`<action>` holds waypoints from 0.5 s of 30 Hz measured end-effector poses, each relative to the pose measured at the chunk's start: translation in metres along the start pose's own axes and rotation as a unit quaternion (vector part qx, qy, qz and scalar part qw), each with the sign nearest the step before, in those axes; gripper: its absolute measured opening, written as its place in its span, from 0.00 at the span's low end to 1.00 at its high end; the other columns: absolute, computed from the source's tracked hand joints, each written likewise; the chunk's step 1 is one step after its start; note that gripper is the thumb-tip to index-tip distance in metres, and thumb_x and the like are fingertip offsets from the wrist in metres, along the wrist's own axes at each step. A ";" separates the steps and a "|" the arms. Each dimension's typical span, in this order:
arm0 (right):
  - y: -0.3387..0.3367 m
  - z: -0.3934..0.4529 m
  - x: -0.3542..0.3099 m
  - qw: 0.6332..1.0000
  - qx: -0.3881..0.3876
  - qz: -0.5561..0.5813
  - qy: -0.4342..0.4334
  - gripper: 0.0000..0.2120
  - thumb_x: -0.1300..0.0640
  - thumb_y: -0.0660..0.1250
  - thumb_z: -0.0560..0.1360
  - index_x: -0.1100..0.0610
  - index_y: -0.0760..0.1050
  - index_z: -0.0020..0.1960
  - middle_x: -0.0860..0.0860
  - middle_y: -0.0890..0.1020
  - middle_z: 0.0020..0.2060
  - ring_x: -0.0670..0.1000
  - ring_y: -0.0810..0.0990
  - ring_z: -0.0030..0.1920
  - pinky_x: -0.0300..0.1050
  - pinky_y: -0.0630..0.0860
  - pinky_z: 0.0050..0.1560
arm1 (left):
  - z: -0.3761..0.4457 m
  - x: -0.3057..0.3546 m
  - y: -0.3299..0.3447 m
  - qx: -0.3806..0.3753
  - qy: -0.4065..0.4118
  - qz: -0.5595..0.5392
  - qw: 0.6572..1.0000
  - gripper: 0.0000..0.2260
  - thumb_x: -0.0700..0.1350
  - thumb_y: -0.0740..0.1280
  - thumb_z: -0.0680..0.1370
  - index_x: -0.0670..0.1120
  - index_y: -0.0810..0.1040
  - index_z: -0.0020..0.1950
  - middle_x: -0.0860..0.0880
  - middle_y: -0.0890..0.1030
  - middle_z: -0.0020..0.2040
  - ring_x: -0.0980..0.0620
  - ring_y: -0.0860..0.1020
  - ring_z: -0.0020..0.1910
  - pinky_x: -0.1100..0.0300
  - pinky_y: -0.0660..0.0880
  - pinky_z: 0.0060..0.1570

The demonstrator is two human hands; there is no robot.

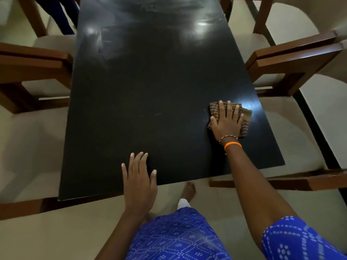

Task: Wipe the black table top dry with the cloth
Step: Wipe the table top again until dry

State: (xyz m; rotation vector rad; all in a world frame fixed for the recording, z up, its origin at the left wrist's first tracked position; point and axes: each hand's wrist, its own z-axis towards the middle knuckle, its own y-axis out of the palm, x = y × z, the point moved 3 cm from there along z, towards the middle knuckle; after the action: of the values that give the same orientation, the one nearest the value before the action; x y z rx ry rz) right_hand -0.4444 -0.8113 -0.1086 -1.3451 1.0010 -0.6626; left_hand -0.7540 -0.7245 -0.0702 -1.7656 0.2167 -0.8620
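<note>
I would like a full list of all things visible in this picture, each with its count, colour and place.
Rectangular black table top: one, glossy black, centre of view, with faint smears and light reflections at the far end.
Folded checked cloth: one, brown and tan, flat on the table near its right edge, under the right hand.
Wooden chairs with pale seats: at least four partly visible, brown frames, along both long sides of the table.
Beaded bracelet: one, mixed colours, right wrist.
Orange band: one, right wrist.
Blue patterned garment: bottom of view.
Left hand: flat on the table's near edge.
Right hand: spread flat on the cloth.
Bare foot: one, on the floor below the table edge.
</note>
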 end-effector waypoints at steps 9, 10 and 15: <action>0.028 -0.017 -0.129 0.992 -0.028 -0.007 -0.125 0.32 0.45 0.56 0.77 0.50 0.48 0.77 0.54 0.49 0.77 0.61 0.44 0.76 0.63 0.42 0.73 | -0.007 -0.042 -0.020 0.043 -0.105 -0.037 0.993 0.23 0.46 0.62 0.78 0.44 0.62 0.72 0.46 0.63 0.73 0.48 0.52 0.76 0.49 0.44 0.73; 0.032 -0.022 -0.147 0.989 -0.034 -0.008 -0.141 0.32 0.45 0.55 0.77 0.50 0.48 0.77 0.54 0.49 0.77 0.61 0.44 0.76 0.63 0.43 0.73 | -0.009 -0.048 -0.024 0.051 -0.118 -0.041 0.991 0.23 0.46 0.62 0.78 0.44 0.62 0.72 0.46 0.63 0.74 0.48 0.52 0.76 0.49 0.44 0.73; 0.049 -0.053 -0.242 0.971 -0.073 -0.013 -0.226 0.32 0.45 0.55 0.77 0.51 0.47 0.77 0.56 0.48 0.77 0.62 0.43 0.76 0.64 0.42 0.74 | -0.025 -0.086 -0.043 0.084 -0.164 -0.041 0.982 0.25 0.46 0.63 0.77 0.44 0.61 0.72 0.46 0.63 0.73 0.48 0.52 0.76 0.48 0.46 0.73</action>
State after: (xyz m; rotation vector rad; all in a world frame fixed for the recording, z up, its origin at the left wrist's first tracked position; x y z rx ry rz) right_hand -0.6088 -0.6192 -0.1036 -1.5518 0.6728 -0.2806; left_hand -0.8429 -0.6805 -0.0664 -1.7365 -0.1426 -0.6142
